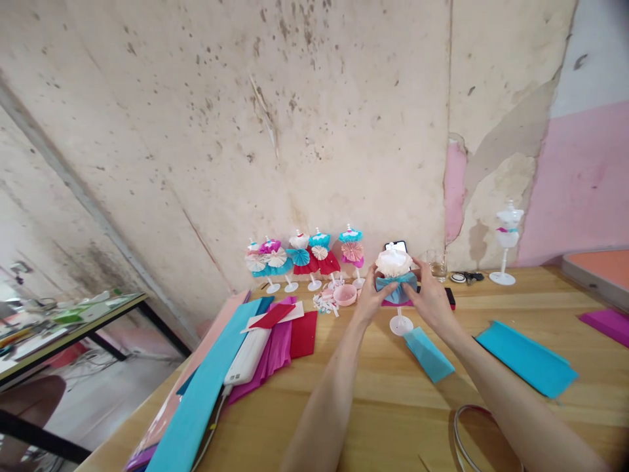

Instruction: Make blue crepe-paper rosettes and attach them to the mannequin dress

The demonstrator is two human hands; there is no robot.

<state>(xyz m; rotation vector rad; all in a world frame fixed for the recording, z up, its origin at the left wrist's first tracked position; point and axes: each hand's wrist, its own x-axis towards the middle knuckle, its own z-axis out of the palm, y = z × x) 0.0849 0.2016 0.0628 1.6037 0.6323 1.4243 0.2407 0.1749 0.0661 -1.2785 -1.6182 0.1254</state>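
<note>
A small white dress form [400, 325] on a round base stands upright on the table, with cream ruffled paper [393, 261] round its top. My left hand [372, 292] and my right hand [431, 295] close in from both sides. Between them, their thumbs press on gathered blue paper [395, 288] at the form's waist. Magenta paper shows just below it. The fingers behind the form are hidden. A folded light blue paper strip [429, 354] lies in front of the base.
Several dressed mini forms [319, 252] line the wall at left, near a pink bowl [345, 294] and paper scraps. Coloured paper sheets and a white power bank [249, 354] with a cable lie left. Right are a turquoise sheet [528, 357], a glass [437, 265] and another form [505, 252].
</note>
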